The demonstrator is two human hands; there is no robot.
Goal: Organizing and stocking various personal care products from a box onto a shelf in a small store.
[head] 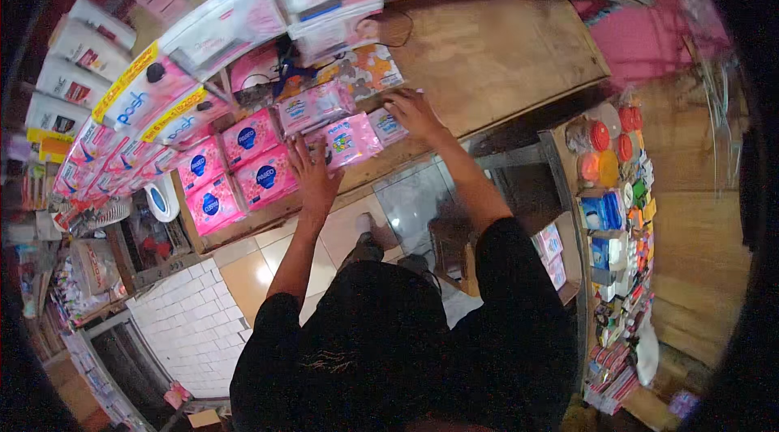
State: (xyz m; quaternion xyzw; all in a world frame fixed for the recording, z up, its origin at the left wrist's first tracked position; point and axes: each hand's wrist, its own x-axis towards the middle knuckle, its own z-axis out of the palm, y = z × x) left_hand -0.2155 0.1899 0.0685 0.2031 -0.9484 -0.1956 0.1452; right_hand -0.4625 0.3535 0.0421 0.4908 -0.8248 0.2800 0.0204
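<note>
Pink Paseo tissue packs (266,176) lie in a block on the wooden counter (487,55). My left hand (314,176) rests with spread fingers between the right Paseo pack and a pink baby wipes pack (345,141), touching their edges. My right hand (414,115) is over a smaller pale pink pack (387,126) at the right end of the row; whether it grips the pack is not clear. Another baby wipes pack (316,106) lies behind the pink one, in front of an orange, grey and white patterned packet (368,70).
Hanging or shelved pouches and pink-yellow Posh packs (149,88) stand at the left and above. A dark cable (405,27) lies on the counter's back part. An open cardboard box (569,255) with pink packs and a shelf of small goods (608,249) are at the right.
</note>
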